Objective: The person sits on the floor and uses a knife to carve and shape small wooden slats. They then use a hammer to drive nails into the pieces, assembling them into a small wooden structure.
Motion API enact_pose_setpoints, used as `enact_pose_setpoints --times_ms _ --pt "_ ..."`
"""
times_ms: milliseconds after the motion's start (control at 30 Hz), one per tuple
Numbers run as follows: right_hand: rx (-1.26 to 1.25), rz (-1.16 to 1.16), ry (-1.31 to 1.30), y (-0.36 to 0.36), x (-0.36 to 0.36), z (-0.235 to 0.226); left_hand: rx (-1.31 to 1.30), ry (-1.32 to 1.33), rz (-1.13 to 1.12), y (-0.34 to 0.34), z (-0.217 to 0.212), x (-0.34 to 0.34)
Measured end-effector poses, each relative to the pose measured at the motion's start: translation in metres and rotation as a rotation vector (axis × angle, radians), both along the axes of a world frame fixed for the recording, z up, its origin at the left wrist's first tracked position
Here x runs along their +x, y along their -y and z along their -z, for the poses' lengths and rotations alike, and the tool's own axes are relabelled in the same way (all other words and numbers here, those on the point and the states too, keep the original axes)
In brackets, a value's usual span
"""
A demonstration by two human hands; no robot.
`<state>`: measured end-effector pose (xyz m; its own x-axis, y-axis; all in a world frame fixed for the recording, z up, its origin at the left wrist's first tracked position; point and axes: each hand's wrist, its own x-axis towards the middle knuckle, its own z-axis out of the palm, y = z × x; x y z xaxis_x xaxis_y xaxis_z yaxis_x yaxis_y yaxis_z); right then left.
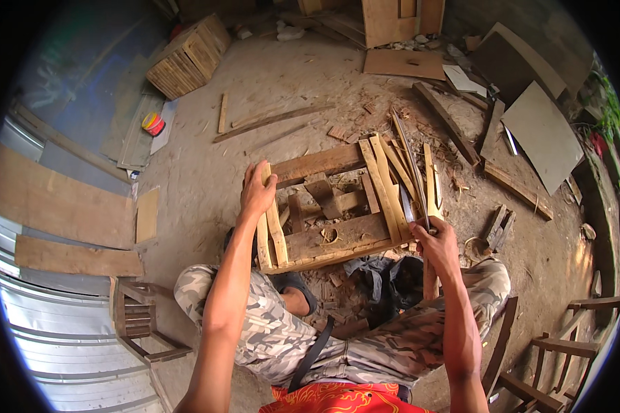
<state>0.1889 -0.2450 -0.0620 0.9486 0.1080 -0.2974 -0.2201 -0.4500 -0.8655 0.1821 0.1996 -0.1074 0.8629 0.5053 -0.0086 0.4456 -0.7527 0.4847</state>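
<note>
A rough wooden frame, built of planks and slats, stands between my bent legs, with several wood blocks inside it. My left hand is closed over the upper end of the slats on its left side. At the frame's right side my right hand is closed round the near end of a long, thin, dark strip. The strip runs away from me beside the right slats; whether it is metal or wood I cannot tell. An upright pale batten is just right of it.
Wood shavings and scraps litter the floor around the frame. Long planks and sheets of board lie at the right. A slatted wooden crate and a red-yellow tub are at the far left. Black plastic lies between my legs.
</note>
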Motion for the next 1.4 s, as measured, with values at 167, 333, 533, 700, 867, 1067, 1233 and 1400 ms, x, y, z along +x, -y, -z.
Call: enact_pose_setpoints --times_ms 167,333,533,700,867,1067,1233,1400 --pt "-0.118 -0.053 0.103 -0.005 -0.003 0.001 0.018 -0.028 -0.038 0.007 -0.003 0.001" --pt "-0.240 -0.085 0.135 -0.010 -0.006 0.002 0.453 0.200 -0.010 0.045 -0.021 0.013" --pt "-0.190 -0.079 0.065 -0.009 -0.002 0.000 -0.507 0.163 0.076 0.158 -0.034 0.041" --pt "-0.187 -0.059 0.029 -0.009 -0.001 -0.004 -1.005 0.011 -0.025 0.213 -0.021 0.056" --pt "-0.149 -0.050 0.053 -0.006 -0.002 -0.002 -1.156 0.045 -0.037 0.218 -0.006 0.056" --pt "-0.121 -0.043 0.070 -0.003 -0.002 0.005 -1.089 0.022 -0.016 0.223 -0.002 0.064" --pt "-0.158 -0.043 0.092 -0.001 0.000 0.007 -1.197 0.029 -0.067 0.223 -0.010 0.060" --pt "-0.079 -0.044 0.067 -0.003 -0.001 0.004 -1.278 0.048 -0.055 0.224 -0.012 0.061"
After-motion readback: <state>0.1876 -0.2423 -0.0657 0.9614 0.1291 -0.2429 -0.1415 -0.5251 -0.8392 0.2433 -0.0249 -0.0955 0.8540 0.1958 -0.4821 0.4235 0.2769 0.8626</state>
